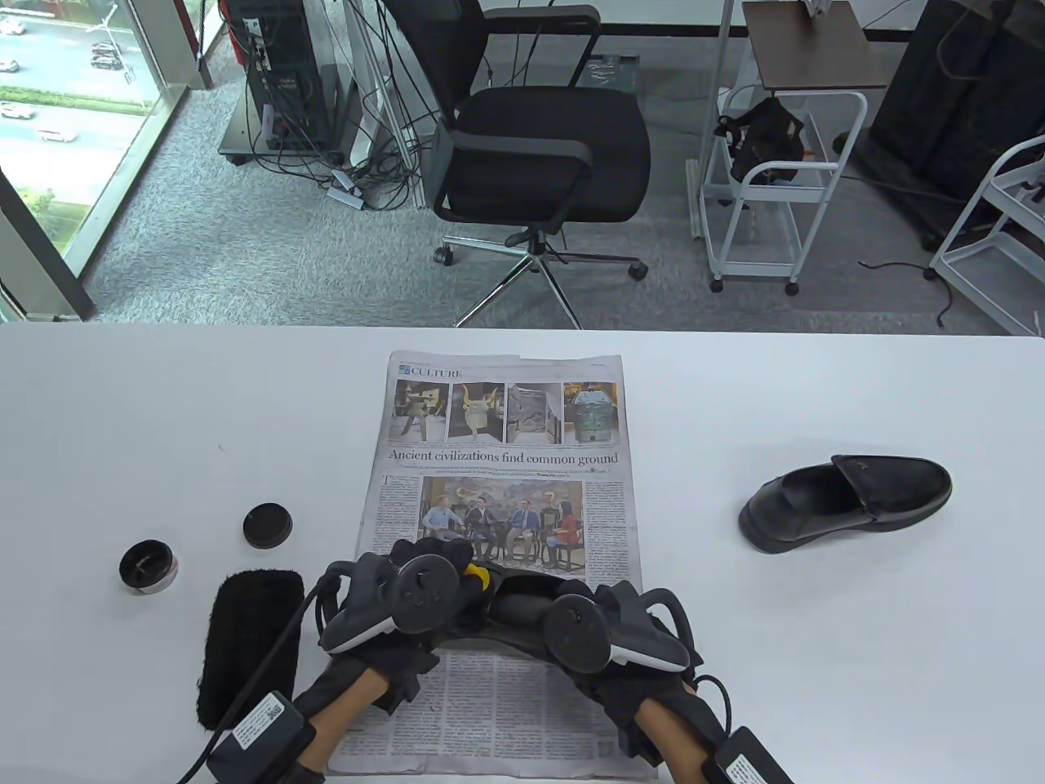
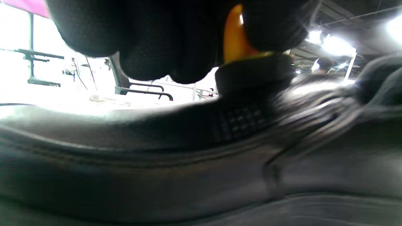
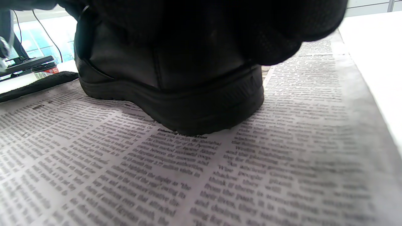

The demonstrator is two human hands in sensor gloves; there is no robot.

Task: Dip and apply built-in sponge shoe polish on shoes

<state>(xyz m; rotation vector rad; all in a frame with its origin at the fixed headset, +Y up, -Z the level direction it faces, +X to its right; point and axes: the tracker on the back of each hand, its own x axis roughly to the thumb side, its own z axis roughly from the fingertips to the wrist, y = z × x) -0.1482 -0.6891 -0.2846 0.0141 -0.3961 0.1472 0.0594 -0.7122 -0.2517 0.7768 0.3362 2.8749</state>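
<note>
Lying on white table (image 1: 163, 425), newspaper (image 1: 506, 457), office chair (image 1: 539, 139) behind

Even daylight from the window (image 1: 65, 122) keeps the table view sharp. The left wrist view is smeared, its background blown out white; the right wrist view blurs the nearest newspaper (image 3: 220, 175).
</note>
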